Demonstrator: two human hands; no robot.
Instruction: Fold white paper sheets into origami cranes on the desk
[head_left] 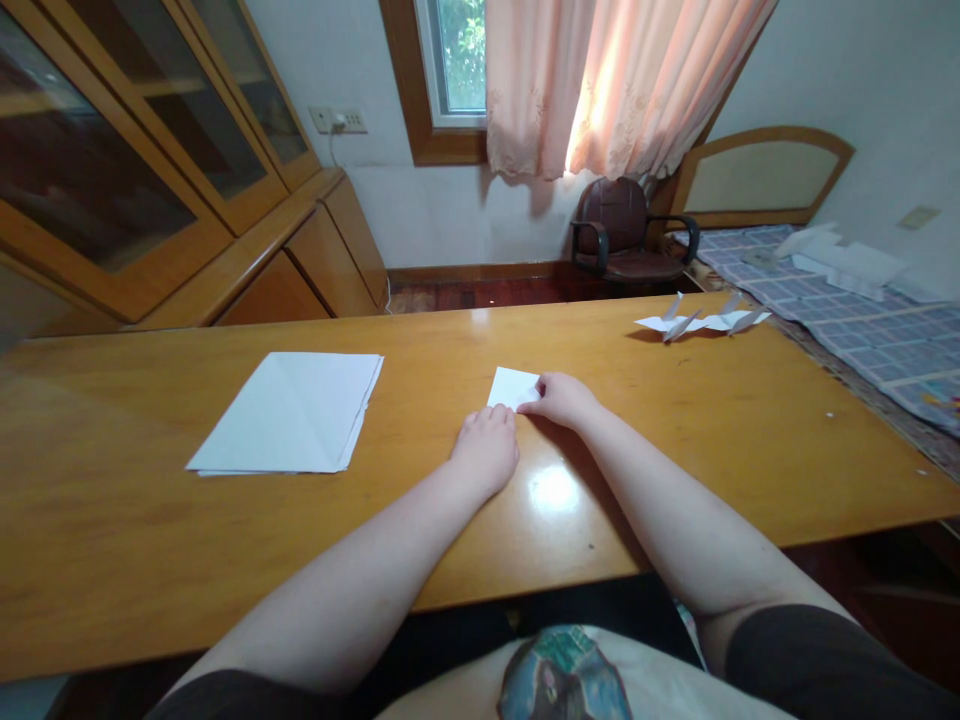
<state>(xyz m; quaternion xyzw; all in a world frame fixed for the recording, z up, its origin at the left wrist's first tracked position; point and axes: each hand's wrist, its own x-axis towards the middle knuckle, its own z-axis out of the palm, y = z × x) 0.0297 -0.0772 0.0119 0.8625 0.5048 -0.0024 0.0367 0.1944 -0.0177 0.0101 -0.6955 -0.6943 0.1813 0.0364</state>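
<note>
A small white folded paper [513, 385] lies on the wooden table in front of me. My left hand [487, 447] is closed at its near left corner, the curled fingertips pressing on the paper's edge. From the right, my right hand [565, 399] pinches the paper's right side between thumb and fingers. Both hands cover part of the sheet, so its near edge and exact folds are hidden. At the far right of the table stand two folded white paper figures [679, 325], with raised points like paper cranes.
A stack of white paper sheets [292, 415] lies on the left of the table [420, 345]. Beyond the table are a brown armchair [626, 225], a bed [847, 300] at the right and a glass-door cabinet [217, 240] at the left.
</note>
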